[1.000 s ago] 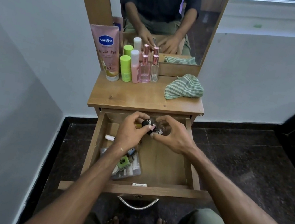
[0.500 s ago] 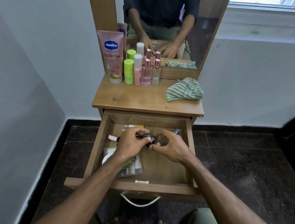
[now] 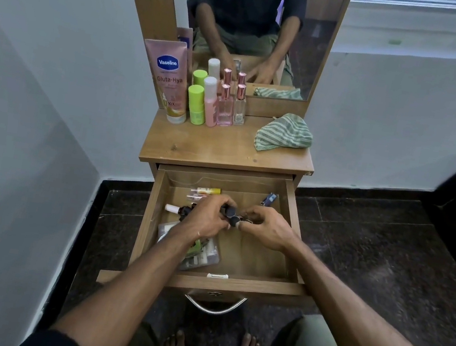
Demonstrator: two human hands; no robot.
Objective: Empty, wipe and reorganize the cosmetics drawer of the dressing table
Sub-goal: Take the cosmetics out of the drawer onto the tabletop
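Head view: drawer [image 3: 152,221] pulled fully out under the dressing table top [image 3: 224,151]. Both hands work over its middle. Left hand [image 3: 205,219] has its fingers curled around a cluster of small dark-capped bottles [image 3: 229,214]; right hand [image 3: 267,228] pinches the same cluster from the other side. More small bottles lie at the drawer's left edge [image 3: 177,209], slim tubes at its back [image 3: 206,191], a clear pouch of items [image 3: 206,255] at the front-left corner. On the table top: Vaseline tube [image 3: 169,82], green, pink and clear bottles along the back-left edge; striped cloth [image 3: 285,132] at the back-right corner. Mirror [image 3: 255,30] behind.
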